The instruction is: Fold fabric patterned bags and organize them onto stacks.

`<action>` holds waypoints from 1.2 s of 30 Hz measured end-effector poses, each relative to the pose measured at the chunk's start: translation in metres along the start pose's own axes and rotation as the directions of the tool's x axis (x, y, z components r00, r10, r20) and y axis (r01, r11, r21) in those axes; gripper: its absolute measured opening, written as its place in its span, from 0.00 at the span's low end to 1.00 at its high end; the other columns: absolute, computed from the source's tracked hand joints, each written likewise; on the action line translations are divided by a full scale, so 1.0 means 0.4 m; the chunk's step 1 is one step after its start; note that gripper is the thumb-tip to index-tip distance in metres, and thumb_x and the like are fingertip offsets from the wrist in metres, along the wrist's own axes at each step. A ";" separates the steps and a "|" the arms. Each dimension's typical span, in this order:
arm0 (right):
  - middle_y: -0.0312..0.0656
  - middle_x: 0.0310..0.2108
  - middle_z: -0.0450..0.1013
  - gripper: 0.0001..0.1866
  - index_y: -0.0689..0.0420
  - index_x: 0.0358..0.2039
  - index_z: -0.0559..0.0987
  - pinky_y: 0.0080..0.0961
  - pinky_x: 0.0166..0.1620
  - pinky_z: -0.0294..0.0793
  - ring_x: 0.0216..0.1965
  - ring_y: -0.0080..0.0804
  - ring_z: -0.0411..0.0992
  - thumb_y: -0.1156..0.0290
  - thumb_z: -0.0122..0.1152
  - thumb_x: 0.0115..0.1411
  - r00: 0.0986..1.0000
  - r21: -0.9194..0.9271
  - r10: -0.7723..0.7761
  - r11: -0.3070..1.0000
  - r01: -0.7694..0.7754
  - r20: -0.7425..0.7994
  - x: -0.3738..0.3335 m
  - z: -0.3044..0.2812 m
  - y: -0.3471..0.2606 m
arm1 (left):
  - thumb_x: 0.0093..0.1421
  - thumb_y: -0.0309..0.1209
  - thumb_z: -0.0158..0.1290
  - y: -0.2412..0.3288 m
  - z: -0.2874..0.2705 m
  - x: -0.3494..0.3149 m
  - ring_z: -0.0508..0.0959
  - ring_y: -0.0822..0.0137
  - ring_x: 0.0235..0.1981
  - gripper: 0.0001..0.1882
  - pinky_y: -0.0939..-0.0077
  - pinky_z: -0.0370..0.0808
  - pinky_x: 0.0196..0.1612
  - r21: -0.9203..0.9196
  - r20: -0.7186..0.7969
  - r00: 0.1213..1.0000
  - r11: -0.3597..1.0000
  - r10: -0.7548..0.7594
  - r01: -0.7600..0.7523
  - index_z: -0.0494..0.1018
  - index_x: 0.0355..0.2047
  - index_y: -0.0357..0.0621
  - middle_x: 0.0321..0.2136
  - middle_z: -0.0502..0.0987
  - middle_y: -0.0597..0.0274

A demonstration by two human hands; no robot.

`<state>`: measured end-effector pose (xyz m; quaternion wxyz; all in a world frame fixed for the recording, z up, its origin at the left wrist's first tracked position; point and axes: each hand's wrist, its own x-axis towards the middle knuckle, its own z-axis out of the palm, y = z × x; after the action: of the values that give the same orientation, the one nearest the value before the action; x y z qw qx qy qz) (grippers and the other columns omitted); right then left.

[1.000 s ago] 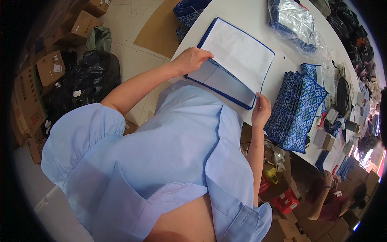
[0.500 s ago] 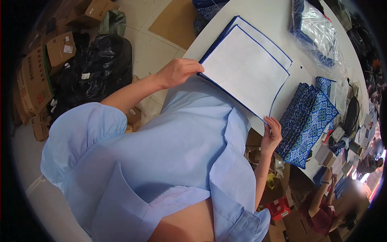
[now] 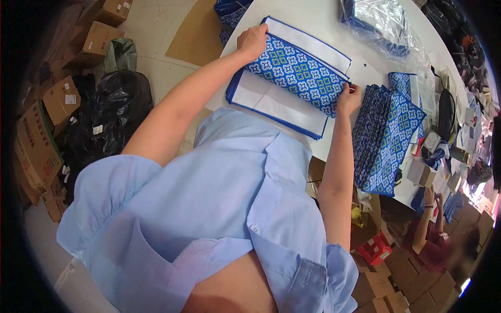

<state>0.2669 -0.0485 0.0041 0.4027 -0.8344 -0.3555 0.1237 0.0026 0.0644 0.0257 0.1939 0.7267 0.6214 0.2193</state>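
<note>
Patterned cloth [image 3: 302,74] held at both ends over a pile of white panels [image 3: 279,101].
At left, the left hand [image 3: 253,43] has its grip closed on the cloth's left end; at right, the right hand [image 3: 348,98] pinches the other end (its grip narrowed to the blue edging). The pile lies close to the near edge of the tabletop [image 3: 308,14]; bare space opens beyond it toward a plastic-wrapped bundle [image 3: 378,23], and only a narrow gap parts it from a stack of patterned pieces [image 3: 386,138]. The cloth's long axis slants from upper left to lower right, printed face showing. The tabletop is white; cartons [image 3: 96,41] and a black bag [image 3: 122,101] sit to its left, a co-worker [image 3: 430,240] at lower right.
</note>
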 end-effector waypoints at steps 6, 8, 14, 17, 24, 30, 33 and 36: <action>0.46 0.23 0.71 0.10 0.56 0.30 0.68 0.37 0.28 0.65 0.26 0.44 0.69 0.66 0.53 0.49 0.996 -0.258 -0.024 0.966 0.000 -0.090 0.002 0.026 -0.032 | 0.50 0.26 0.42 -0.021 0.043 0.001 0.71 0.60 0.27 0.02 0.64 0.66 0.28 0.344 -0.172 0.919 0.896 0.354 -0.281 0.63 0.26 0.45 0.23 0.68 0.61; 0.46 0.25 0.71 0.11 0.55 0.34 0.66 0.37 0.28 0.64 0.27 0.44 0.69 0.66 0.51 0.51 0.999 -0.285 0.005 0.958 -0.020 -0.052 -0.001 0.030 -0.039 | 0.49 0.26 0.42 -0.036 0.042 0.004 0.69 0.64 0.27 0.05 0.68 0.65 0.29 0.425 -0.136 0.894 0.840 0.427 -0.336 0.64 0.29 0.46 0.23 0.66 0.63; 0.44 0.34 0.69 0.13 0.54 0.41 0.64 0.39 0.27 0.66 0.27 0.45 0.70 0.66 0.45 0.54 0.980 -0.420 -0.147 0.904 0.080 -0.130 -0.026 0.044 -0.050 | 0.47 0.27 0.44 0.003 0.036 0.003 0.65 0.71 0.32 0.20 0.75 0.61 0.31 0.669 -0.065 0.863 0.663 0.501 -0.334 0.62 0.44 0.51 0.28 0.63 0.67; 0.43 0.37 0.68 0.15 0.53 0.43 0.63 0.39 0.26 0.66 0.27 0.45 0.70 0.66 0.44 0.55 0.973 -0.466 -0.202 0.876 0.126 -0.116 -0.030 0.047 -0.055 | 0.47 0.26 0.43 0.059 0.035 -0.013 0.65 0.68 0.36 0.19 0.73 0.62 0.37 0.611 -0.076 0.834 0.687 0.546 -0.394 0.64 0.43 0.50 0.32 0.64 0.66; 0.41 0.37 0.68 0.15 0.52 0.43 0.63 0.41 0.24 0.66 0.26 0.46 0.69 0.66 0.43 0.55 0.953 -0.469 -0.281 0.861 0.198 -0.114 -0.026 0.055 -0.038 | 0.50 0.52 0.42 0.052 0.094 -0.123 0.46 0.42 0.54 0.29 0.52 0.44 0.55 0.423 0.053 0.930 0.836 0.363 -0.350 0.58 0.51 0.55 0.55 0.48 0.51; 0.43 0.34 0.69 0.14 0.53 0.42 0.64 0.40 0.26 0.66 0.27 0.46 0.69 0.65 0.44 0.55 0.968 -0.450 -0.225 0.880 0.154 -0.109 -0.026 0.048 -0.038 | 0.52 0.51 0.39 0.039 0.105 -0.135 0.45 0.40 0.55 0.29 0.51 0.40 0.55 0.343 0.005 0.939 0.882 0.344 -0.325 0.55 0.53 0.56 0.55 0.47 0.47; 0.47 0.30 0.70 0.13 0.56 0.39 0.66 0.37 0.28 0.66 0.27 0.46 0.69 0.65 0.45 0.54 0.993 -0.271 -0.094 0.960 0.070 -0.077 -0.014 0.035 -0.038 | 0.53 0.50 0.39 0.040 0.102 -0.136 0.44 0.42 0.55 0.29 0.52 0.39 0.55 0.340 0.003 0.956 0.899 0.293 -0.276 0.54 0.53 0.53 0.55 0.47 0.46; 0.49 0.26 0.71 0.12 0.57 0.37 0.67 0.36 0.30 0.65 0.27 0.45 0.69 0.66 0.46 0.54 0.985 -0.120 -0.156 0.982 0.146 -0.080 0.007 0.031 -0.008 | 0.53 0.51 0.36 0.034 0.106 -0.148 0.41 0.45 0.57 0.29 0.52 0.35 0.56 0.363 0.023 0.957 0.889 0.289 -0.278 0.54 0.53 0.54 0.55 0.45 0.46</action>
<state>0.2611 -0.0380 -0.0013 0.3781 -0.8313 -0.4060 0.0350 0.0297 0.0034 -0.0067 0.0124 0.8293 0.5414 0.1381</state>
